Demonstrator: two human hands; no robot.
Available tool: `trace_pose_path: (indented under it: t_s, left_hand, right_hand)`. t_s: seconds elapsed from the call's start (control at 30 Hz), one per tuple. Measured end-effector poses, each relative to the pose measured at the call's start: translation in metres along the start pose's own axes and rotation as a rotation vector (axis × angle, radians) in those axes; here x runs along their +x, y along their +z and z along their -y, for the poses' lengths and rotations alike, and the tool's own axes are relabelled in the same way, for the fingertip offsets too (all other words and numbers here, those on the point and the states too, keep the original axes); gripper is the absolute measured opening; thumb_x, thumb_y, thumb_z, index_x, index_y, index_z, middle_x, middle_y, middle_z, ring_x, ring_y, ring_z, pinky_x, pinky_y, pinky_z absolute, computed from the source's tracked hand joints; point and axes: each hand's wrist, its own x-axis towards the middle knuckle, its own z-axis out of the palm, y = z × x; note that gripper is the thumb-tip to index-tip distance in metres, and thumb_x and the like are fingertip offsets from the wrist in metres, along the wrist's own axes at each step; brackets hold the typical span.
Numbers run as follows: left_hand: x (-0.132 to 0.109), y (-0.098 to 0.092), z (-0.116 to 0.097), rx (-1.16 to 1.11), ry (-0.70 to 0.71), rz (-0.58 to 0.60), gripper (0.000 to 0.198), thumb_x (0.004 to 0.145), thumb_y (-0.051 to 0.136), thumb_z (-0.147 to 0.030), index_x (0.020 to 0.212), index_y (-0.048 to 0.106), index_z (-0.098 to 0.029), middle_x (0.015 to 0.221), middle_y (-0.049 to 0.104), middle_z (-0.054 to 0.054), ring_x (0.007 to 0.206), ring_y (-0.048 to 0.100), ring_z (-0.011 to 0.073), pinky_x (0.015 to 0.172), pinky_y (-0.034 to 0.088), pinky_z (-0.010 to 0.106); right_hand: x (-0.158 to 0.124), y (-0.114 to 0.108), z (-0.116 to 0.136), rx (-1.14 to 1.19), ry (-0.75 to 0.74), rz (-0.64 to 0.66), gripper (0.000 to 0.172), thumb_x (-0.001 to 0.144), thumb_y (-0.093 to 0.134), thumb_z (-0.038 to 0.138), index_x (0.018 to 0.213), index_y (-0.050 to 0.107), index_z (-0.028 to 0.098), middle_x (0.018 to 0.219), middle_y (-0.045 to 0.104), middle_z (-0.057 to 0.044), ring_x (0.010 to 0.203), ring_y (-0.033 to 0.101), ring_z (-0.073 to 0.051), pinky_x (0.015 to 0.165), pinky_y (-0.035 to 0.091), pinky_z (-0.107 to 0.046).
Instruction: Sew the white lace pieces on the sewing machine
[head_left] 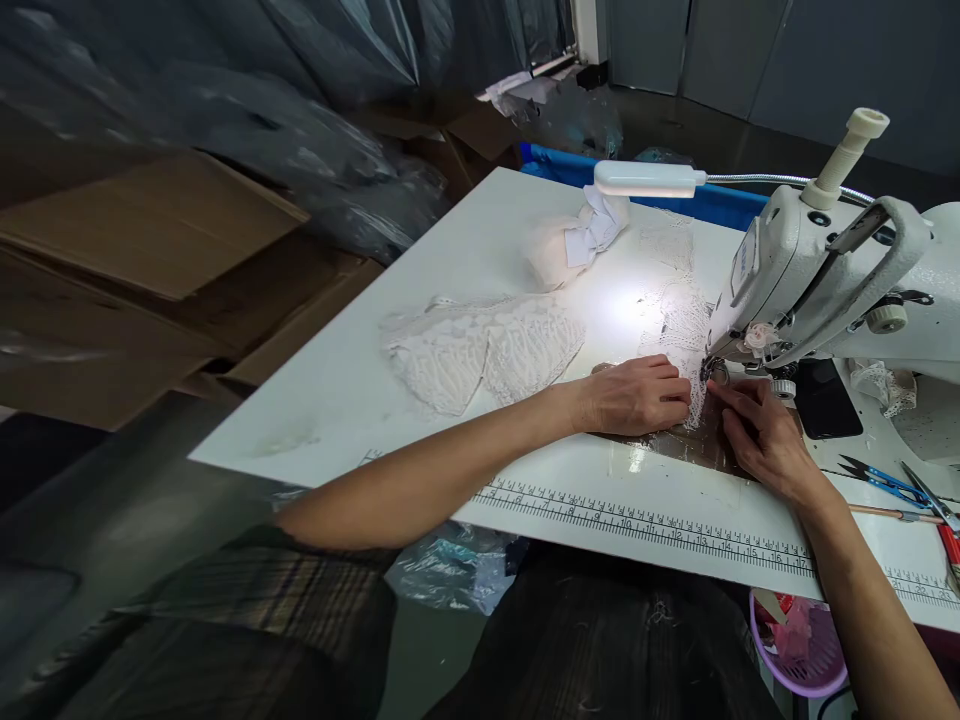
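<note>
Flanked white lace [696,402], lengthwise just left of the sewing machine [780,270], with left hand [637,395], fingers bunched together. Placed right hand [769,435] nearer the machine, with fingers apart and both grips unclear.

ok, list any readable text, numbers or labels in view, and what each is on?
"10", "11", "12", "13", "15", "16", "17": black numerals on the ruler scale along the near edge of the table.
Other numerals on that scale: too small or blurred to quote safely.
Label on the sewing machine: too small to read.
</note>
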Motion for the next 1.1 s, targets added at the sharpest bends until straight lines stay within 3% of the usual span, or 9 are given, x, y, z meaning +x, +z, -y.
trace_pose_path:
  t_s: [0.17, 0.4, 0.6, 0.77, 1.1]
  left_hand:
    - [0.0, 0.003, -0.001, -0.027, -0.014, -0.061, 0.028, 0.099, 0.046, -0.016, 0.081, 0.068, -0.018, 0.095, 0.071, 0.005, 0.074, 0.057, 0.014, 0.074, 0.046, 0.03]
    - [0.002, 0.001, -0.001, -0.042, -0.003, -0.035, 0.03, 0.099, 0.046, -0.017, 0.079, 0.068, -0.019, 0.088, 0.072, 0.003, 0.073, 0.059, 0.0135, 0.074, 0.047, 0.03]
    - [0.0, -0.003, -0.006, -0.052, -0.005, -0.045, 0.026, 0.097, 0.049, -0.023, 0.083, 0.07, -0.019, 0.087, 0.072, 0.004, 0.079, 0.062, 0.015, 0.087, 0.05, 0.034]
    - [0.0, -0.007, -0.01, -0.064, -0.042, -0.017, 0.022, 0.093, 0.052, -0.028, 0.084, 0.07, -0.02, 0.091, 0.072, 0.003, 0.077, 0.063, 0.0158, 0.103, 0.041, 0.043]
    - [0.0, -0.006, -0.008, -0.073, -0.092, 0.021, 0.025, 0.091, 0.05, -0.032, 0.091, 0.071, -0.017, 0.093, 0.071, 0.007, 0.08, 0.06, 0.0203, 0.09, 0.042, 0.039]
  right_hand:
    - [-0.001, 0.006, -0.004, -0.151, -0.066, 0.055, 0.039, 0.095, 0.044, 0.026, 0.127, 0.066, 0.022, 0.108, 0.054, -0.014, 0.095, 0.056, -0.024, 0.081, 0.056, -0.043]
    - [-0.003, 0.007, -0.006, -0.168, -0.066, 0.055, 0.039, 0.096, 0.043, 0.028, 0.127, 0.066, 0.022, 0.109, 0.052, -0.015, 0.097, 0.055, -0.025, 0.08, 0.057, -0.043]
    - [-0.003, 0.003, -0.004, -0.185, -0.155, 0.06, 0.038, 0.095, 0.045, 0.024, 0.126, 0.067, 0.024, 0.111, 0.051, -0.014, 0.1, 0.055, -0.025, 0.079, 0.057, -0.042]
    - [0.0, 0.0, 0.001, -0.24, -0.137, 0.1, 0.038, 0.094, 0.045, 0.023, 0.124, 0.068, 0.024, 0.111, 0.053, -0.014, 0.096, 0.056, -0.023, 0.079, 0.058, -0.041]
    - [0.005, 0.006, 0.008, -0.312, -0.01, 0.112, 0.039, 0.093, 0.046, 0.024, 0.126, 0.066, 0.025, 0.104, 0.061, -0.013, 0.088, 0.058, -0.024, 0.071, 0.057, -0.037]
